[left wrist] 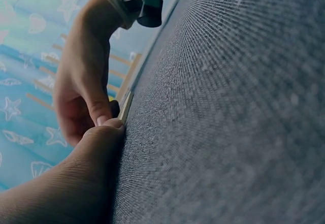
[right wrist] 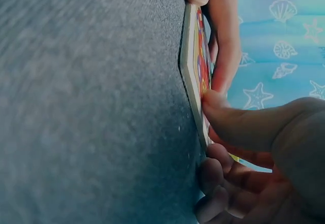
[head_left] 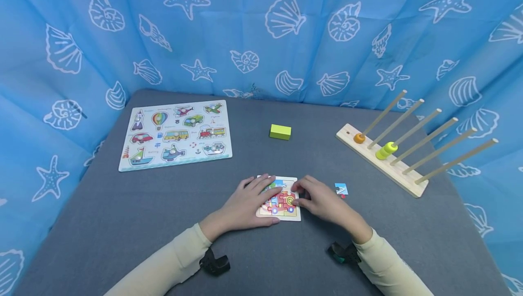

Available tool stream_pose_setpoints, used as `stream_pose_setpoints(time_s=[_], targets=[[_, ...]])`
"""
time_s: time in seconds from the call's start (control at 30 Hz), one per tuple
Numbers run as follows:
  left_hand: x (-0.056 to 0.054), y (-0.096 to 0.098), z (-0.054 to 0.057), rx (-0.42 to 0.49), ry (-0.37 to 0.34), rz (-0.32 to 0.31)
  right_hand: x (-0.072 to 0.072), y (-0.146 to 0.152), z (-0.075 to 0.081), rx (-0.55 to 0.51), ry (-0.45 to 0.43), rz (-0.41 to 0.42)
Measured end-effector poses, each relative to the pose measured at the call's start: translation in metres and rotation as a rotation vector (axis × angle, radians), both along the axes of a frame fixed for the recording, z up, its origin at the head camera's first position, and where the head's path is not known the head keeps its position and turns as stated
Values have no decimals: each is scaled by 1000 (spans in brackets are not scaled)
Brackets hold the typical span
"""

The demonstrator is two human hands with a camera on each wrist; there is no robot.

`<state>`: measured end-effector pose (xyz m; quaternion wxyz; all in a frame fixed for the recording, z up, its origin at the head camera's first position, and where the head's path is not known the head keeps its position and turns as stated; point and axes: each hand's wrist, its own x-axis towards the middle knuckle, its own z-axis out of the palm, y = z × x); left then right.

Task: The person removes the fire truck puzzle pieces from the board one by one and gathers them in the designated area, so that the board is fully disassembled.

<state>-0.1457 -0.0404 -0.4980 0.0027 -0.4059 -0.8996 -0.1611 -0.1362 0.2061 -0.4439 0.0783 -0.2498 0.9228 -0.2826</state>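
A small jigsaw puzzle (head_left: 282, 205) with a red vehicle picture lies in a pale wooden frame at the middle of the table. My left hand (head_left: 251, 203) rests across its left part, fingers spread over the pieces, thumb along the near edge. At the right edge, my right hand (head_left: 320, 198) has its thumb on the picture beside a yellow-ringed piece, fingers curled at the frame's side. The right wrist view shows that thumb (right wrist: 238, 120) pressed on the puzzle's face. Just right of this hand lies a loose blue puzzle piece (head_left: 341, 189).
A vehicle peg puzzle board (head_left: 175, 135) lies at the back left. Behind the jigsaw is a yellow-green block (head_left: 280, 132). A wooden peg rack (head_left: 384, 160) with orange and yellow-green beads stands on the right. A blue shell-print curtain (head_left: 245, 28) hangs behind the table.
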Motion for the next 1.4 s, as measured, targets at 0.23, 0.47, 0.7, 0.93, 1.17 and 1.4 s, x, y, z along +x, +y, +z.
stream_pose_setpoints(time_s=[0.23, 0.47, 0.7, 0.93, 1.17, 1.4], targets=[[1, 0, 2, -9, -11, 10, -2, -5, 1, -3, -19, -26], [2, 1, 4, -48, -36, 14, -3, -6, 1, 2, -35, -50], [3, 1, 4, -72, -55, 7, -6, -5, 2, -25, -87, -50], [4, 2, 4, -20, -61, 27, -9, -6, 1, -72, -85, -45], [13, 22, 12, 78, -85, 197, -11, -13, -2, -62, -50, -56], [21, 41, 17, 72, -40, 313, -16, -17, 2, -25, -103, -92]])
